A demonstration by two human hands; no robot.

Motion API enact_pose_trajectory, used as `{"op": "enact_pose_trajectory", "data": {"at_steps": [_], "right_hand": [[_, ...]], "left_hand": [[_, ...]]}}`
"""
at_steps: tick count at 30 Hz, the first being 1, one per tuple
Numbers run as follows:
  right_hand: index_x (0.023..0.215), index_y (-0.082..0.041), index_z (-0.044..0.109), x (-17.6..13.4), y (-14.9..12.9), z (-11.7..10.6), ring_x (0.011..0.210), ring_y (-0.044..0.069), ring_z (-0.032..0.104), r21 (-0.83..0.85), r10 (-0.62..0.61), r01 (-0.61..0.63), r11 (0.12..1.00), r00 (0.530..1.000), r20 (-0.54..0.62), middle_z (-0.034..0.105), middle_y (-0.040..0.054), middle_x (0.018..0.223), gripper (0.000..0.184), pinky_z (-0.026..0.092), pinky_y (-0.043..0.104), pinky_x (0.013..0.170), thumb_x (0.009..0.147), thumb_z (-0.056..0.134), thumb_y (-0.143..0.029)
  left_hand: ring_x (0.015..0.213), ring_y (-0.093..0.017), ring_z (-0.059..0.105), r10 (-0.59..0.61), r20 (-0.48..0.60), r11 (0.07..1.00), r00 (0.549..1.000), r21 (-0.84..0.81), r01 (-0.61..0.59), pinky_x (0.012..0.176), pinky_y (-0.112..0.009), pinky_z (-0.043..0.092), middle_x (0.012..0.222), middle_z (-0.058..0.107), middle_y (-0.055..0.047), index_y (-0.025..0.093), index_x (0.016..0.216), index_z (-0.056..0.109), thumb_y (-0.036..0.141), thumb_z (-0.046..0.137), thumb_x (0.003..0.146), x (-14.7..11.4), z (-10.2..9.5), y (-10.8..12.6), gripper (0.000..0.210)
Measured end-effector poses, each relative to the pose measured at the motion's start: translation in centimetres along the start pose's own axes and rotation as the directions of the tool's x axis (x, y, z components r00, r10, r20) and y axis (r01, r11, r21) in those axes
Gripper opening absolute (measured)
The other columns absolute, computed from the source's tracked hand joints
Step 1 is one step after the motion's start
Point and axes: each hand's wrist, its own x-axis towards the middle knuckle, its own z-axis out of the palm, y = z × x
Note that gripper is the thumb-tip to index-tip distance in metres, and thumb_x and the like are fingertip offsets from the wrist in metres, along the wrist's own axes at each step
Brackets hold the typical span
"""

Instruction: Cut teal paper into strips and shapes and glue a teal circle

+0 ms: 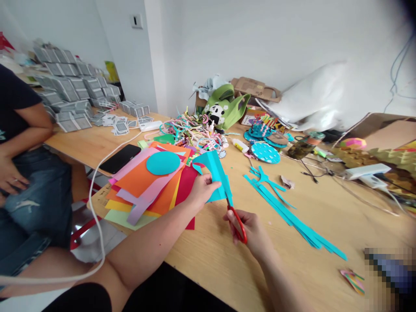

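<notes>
My left hand (205,187) pinches a sheet of turquoise paper (212,167) over the table. In my right hand (248,229) is a pair of scissors (239,225) with red handles, its blades at the paper's near right edge, where a narrow strip is partly cut off. Several cut turquoise strips (292,223) lie on the table to the right. Left of my left hand, a turquoise paper circle (163,163) rests on a fanned stack of coloured paper (139,182) in orange, pink, yellow and red.
A black phone (120,158) and a white cable (94,208) are at the left. Behind lie tangled craft strips (191,130), a green bag (227,106), a glue bottle (240,145) and a dotted turquoise disc (265,152). Another person (22,173) sits at the left.
</notes>
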Motion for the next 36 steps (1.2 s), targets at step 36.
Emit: {"op": "enact_pose_trajectory", "data": {"at_steps": [36], "right_hand": [[0.083, -0.011, 0.063, -0.1, -0.3, 0.4, 0.04, 0.012, 0.054, 0.118, 0.031, -0.031, 0.993, 1.0, 0.001, 0.056, -0.0006, 0.051, 0.056, 0.034, 0.023, 0.043, 0.077, 0.055, -0.066]], "left_hand": [[0.043, -0.012, 0.052, -0.188, 0.031, 0.981, 0.982, 0.047, 0.186, 0.037, -0.021, 0.04, 0.055, 0.059, 0.002, 0.015, 0.071, 0.061, 0.02, 0.062, 0.067, -1.1, 0.8, 1.4, 0.007]]}}
